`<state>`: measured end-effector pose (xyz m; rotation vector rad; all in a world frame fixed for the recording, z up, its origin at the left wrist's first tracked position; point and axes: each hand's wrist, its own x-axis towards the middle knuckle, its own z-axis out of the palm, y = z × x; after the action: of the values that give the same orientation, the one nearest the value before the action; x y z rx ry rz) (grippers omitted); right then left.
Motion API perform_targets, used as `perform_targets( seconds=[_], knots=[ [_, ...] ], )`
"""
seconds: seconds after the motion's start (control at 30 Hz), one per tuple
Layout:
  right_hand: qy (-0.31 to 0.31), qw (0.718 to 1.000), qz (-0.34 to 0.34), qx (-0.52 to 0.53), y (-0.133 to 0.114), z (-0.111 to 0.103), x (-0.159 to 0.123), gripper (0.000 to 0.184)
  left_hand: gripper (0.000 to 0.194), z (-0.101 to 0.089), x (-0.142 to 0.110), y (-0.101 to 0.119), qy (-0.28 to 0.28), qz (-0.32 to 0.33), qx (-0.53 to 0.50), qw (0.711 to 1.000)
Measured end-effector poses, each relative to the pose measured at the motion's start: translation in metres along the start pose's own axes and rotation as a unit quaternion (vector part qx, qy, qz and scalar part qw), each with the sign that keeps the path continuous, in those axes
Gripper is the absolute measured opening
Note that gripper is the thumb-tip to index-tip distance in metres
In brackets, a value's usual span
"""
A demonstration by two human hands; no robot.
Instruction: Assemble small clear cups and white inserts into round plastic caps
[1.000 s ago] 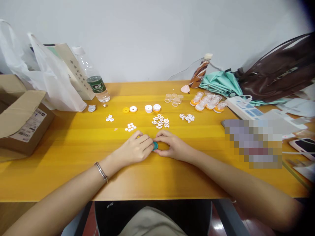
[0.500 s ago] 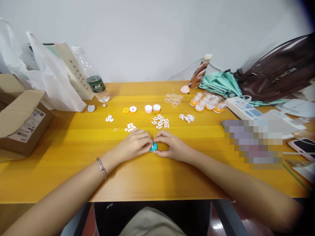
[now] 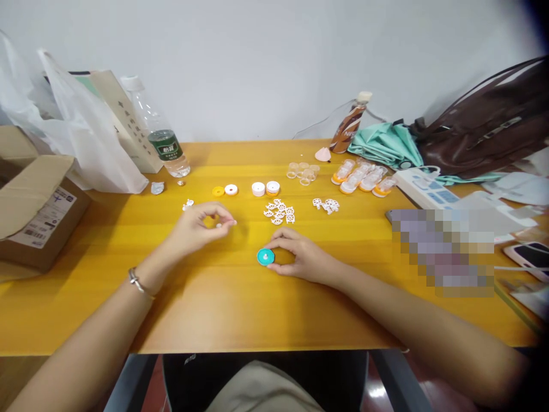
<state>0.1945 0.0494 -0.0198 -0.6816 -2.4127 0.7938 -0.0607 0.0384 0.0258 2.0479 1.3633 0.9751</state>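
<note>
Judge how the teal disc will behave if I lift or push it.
The teal disc is probably stiff, its outline round while the right hand pinches it. Being small beside that hand, it is likely light. Its round edge may let it roll if stood up.

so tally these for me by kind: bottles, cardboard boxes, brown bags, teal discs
Bottles: 2 (water bottle, brown drink bottle)
Cardboard boxes: 1 (open box at left)
Brown bags: 1 (brown bag at right)
Teal discs: 1 (teal disc in the right hand)
Total: 5
</note>
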Motion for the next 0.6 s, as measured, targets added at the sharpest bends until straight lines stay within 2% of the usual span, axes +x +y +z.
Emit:
perform_targets(
  seconds=[0.1, 0.2, 0.3, 0.37, 0.5, 0.6],
  knots=[
    [-0.004, 1.000, -0.002, 0.002, 0.001, 0.000, 0.000, 0.022, 0.016, -0.035, 0.000, -0.020, 0.000, -0.092, 0.078, 0.993],
    [-0.006, 1.000, -0.002, 0.004, 0.001, 0.000, 0.000, 0.022, 0.017, -0.056, -0.001, -0.039, -0.048, -0.156, 0.162, 0.973],
    [-0.010, 1.000, 0.003, 0.005, 0.001, -0.001, 0.000, 0.023, 0.016, -0.057, 0.000, -0.046, -0.072, -0.177, 0.273, 0.943],
    [-0.012, 1.000, 0.004, 0.008, 0.001, -0.002, 0.000, 0.023, 0.015, -0.053, 0.002, -0.045, -0.091, -0.175, 0.306, 0.932],
    [-0.013, 1.000, 0.004, 0.010, 0.000, -0.002, 0.000, 0.022, 0.014, -0.048, 0.003, -0.040, -0.101, -0.176, 0.334, 0.921],
    [-0.011, 1.000, 0.004, 0.008, 0.000, -0.002, 0.000, 0.023, 0.017, -0.052, 0.002, -0.038, -0.111, -0.163, 0.316, 0.928]
  ],
)
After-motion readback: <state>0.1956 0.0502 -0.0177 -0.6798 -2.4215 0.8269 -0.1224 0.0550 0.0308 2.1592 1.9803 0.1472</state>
